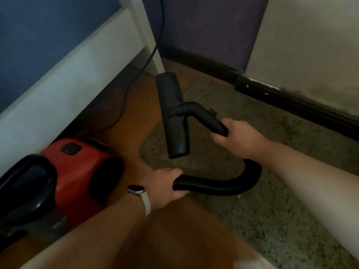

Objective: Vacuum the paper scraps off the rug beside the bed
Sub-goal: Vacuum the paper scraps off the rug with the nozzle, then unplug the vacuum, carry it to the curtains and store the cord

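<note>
Right hand (239,138) curls around the smooth black curved plastic tube (211,121), its long flat nozzle (172,113) over the speckled grey-green pile rug (272,210); left hand (167,183) grips the ribbed black hose (213,188), right of the glossy red canister vacuum (77,167)

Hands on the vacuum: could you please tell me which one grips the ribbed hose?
The left hand, wearing the watch, grips the ribbed hose; the right hand holds the rigid tube instead.

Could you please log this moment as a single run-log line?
right hand: grips nozzle tube | left hand: grips hose | floor nozzle: at rug edge | red vacuum cleaner: beside bed
</note>
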Tool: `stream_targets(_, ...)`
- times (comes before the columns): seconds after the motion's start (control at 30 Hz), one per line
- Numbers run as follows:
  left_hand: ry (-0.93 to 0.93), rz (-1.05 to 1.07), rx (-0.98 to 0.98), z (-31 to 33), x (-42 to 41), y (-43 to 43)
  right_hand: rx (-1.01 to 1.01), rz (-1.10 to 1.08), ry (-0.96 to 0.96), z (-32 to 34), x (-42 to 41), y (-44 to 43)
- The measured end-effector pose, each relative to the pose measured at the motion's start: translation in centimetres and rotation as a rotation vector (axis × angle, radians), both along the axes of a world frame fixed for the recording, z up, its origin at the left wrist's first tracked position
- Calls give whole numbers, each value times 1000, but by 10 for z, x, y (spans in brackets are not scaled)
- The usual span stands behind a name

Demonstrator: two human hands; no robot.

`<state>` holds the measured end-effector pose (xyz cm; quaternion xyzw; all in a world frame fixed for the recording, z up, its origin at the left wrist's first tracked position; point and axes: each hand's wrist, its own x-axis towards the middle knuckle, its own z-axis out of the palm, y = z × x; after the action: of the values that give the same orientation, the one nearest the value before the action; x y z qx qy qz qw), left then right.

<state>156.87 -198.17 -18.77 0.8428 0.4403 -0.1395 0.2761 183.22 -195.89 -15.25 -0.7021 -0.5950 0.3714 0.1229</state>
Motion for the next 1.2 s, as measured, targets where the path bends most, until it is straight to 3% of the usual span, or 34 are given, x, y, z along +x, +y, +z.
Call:
stream_targets(0.23, -140, 105, -53, 21, -29, -36, 77, 170, -7, 33, -42, 17)
stream_targets(0.53, -81, -84, -209, 28, -79, -41, 203, 263, -73, 56, -122, 40)
stream_targets(0.8, -209, -28, -490, 53, -103, -76, 170, 264, -85, 69, -167, 32)
stream_targets(0.97, -236, -37, -29, 56, -139, -43, 212, 282, -121, 68, -188, 39)
stream_targets(1.07, -150, -42, 273, 75, -176, 1, 208, 274, -127, 69, -189, 37)
stream_targets(1.2, -52, -36, 499, 92, -225, 36, 212, 188, -102, 74, -190, 33)
